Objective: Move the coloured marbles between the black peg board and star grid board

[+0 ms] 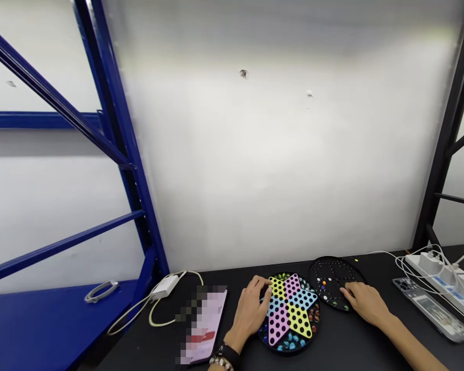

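Observation:
A round black Chinese-checkers board with a star of yellow, pink and blue panels lies on the black table near the front edge. My left hand rests on its left rim, fingers curled round the edge. A second round black tray with small holes and a few coloured beads lies to the right and slightly behind. My right hand lies on that tray's right rim, fingers bent down onto it. Coloured marbles sit in the rim pockets of the star board.
A pink packet lies left of the board. A white charger with cable sits behind it. At the right are a white power strip and a clear flat case. Blue shelving stands left, a black post right, a white wall behind.

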